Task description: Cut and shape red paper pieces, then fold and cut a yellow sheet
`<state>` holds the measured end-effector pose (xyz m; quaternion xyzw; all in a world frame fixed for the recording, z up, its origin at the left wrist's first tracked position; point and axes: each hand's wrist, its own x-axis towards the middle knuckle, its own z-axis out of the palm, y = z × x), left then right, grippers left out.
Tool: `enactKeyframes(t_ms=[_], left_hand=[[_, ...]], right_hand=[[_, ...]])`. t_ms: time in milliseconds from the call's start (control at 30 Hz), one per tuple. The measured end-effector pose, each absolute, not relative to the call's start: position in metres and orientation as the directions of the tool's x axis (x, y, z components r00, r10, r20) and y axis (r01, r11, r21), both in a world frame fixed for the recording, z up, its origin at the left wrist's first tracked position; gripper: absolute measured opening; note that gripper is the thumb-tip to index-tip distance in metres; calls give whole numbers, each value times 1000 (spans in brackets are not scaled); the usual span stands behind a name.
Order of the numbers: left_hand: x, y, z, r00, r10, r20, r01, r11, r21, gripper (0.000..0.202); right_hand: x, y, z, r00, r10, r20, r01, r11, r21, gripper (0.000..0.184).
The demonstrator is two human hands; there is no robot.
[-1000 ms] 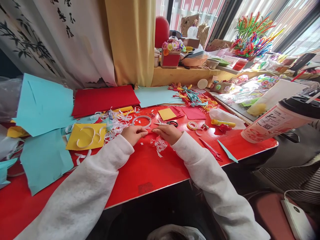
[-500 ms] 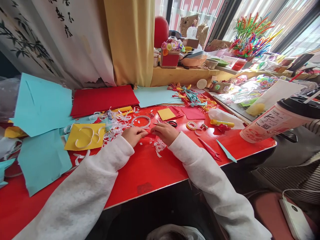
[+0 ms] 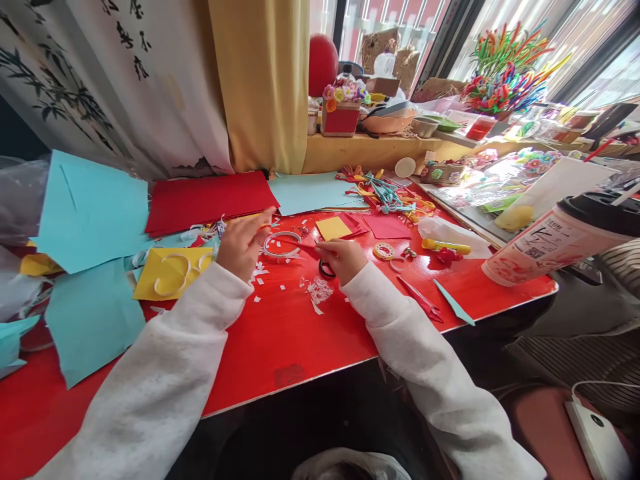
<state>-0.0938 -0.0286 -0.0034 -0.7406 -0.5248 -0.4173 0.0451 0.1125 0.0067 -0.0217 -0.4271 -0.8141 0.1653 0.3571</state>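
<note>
My right hand [image 3: 344, 259] pinches a narrow folded piece of red paper [image 3: 304, 245] that points left across a white tape roll [image 3: 283, 254]. Black-handled scissors [image 3: 327, 269] lie partly hidden under that hand. My left hand [image 3: 240, 245] is raised left of the tape roll, its fingers stretched out and apart, with nothing visible in them. White paper scraps [image 3: 319, 291] are scattered on the red table [image 3: 270, 347] below the hands. Behind them lie a yellow paper square [image 3: 333, 229] and red paper squares [image 3: 387, 226].
Blue sheets [image 3: 95, 213] and a yellow sheet with white paper curls [image 3: 173, 275] lie at left. Dark red sheets [image 3: 215, 200] are stacked at the back. A yellow glue stick [image 3: 445, 247], a folded blue piece [image 3: 454, 302] and a large lidded cup [image 3: 545, 240] stand or lie at right.
My left hand has let go of the red paper and moved left and up, its fingers opening. My right hand keeps the paper and has shifted slightly right.
</note>
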Motion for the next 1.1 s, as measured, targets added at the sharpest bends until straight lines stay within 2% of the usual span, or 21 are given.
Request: enactKeyframes(t_ms=[33,100,167,233,300,400,467,533,667,867,967,1100], left_hand=[[-98,-26,-4,84,737,670,832,-422,360,36],[-104,-20,-12,107,771,628,877,-370,305,32],[-102,-16,-23,174,807,564,914,-345,213,30],[-95,-13,-32,231,820,524,929,-345,131,33],[-86,-12,-36,284,816,504,927,-368,74,34],[-74,-10,-36,370,790,489,899,-436,24,21],[-71,-8,-34,392,773,499,882,-471,37,15],[-69,-6,-31,348,773,530,876,-469,109,14],[-68,-5,-23,185,804,566,807,-452,379,18],[-64,-13,-3,-116,875,470,531,-345,774,26],[-58,-19,7,-195,884,424,353,-341,871,28],[-45,-29,11,-176,932,317,173,-288,942,42]], right_hand=[[114,8,-21,-322,841,434,521,540,-661,20],[115,11,-19,-246,895,372,304,436,-847,21],[113,12,-16,-213,940,268,70,288,-955,24],[110,12,-15,-200,965,170,-64,161,-985,29],[107,11,-14,-202,975,94,-110,73,-991,31],[104,11,-17,-179,984,19,-145,-7,-989,30],[103,13,-19,-136,991,-11,-174,-35,-984,28],[103,15,-22,-101,994,-30,-212,-51,-976,26],[101,16,-23,-53,998,-27,-336,-43,-941,23],[95,13,-21,39,999,22,-420,36,-907,27],[90,10,-18,79,995,60,-428,88,-899,31],[79,3,-13,103,991,90,-456,128,-881,32]])
